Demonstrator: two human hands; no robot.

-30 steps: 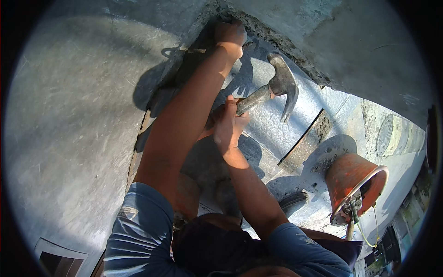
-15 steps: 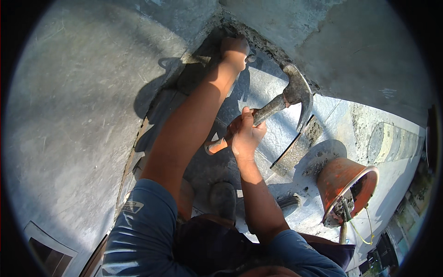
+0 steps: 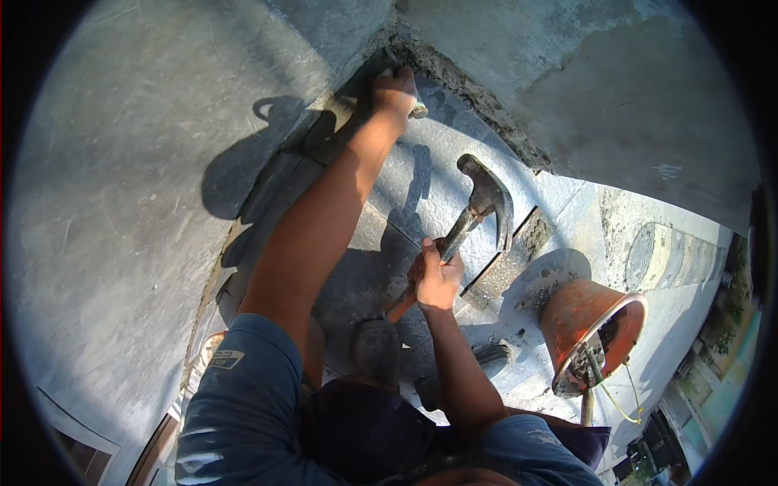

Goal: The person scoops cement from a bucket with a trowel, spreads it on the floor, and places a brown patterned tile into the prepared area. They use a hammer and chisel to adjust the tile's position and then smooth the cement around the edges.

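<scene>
My left hand (image 3: 395,93) is closed in the far corner where two walls meet the floor. A blunt, round end of a short rod (image 3: 419,111) sticks out of that fist; the rest is hidden. My right hand (image 3: 438,279) wraps round the handle of a claw hammer (image 3: 489,194) and holds it above the tiled floor, nearer my body. The hammer's head points away from me, its claw curving to the right and clear of the left hand. Its handle has an orange lower end.
A rough, broken strip (image 3: 470,93) runs along the foot of the right wall (image 3: 616,97). A mortar-crusted board (image 3: 510,255) lies right of the hammer. Farther right, an orange bucket (image 3: 559,324) lies tipped with a handled tool in it. My boots (image 3: 377,348) stand below my hands.
My right hand has drawn the hammer back toward my body and a little to the left. My left hand stays in the corner, still closed. The whole view has shifted slightly.
</scene>
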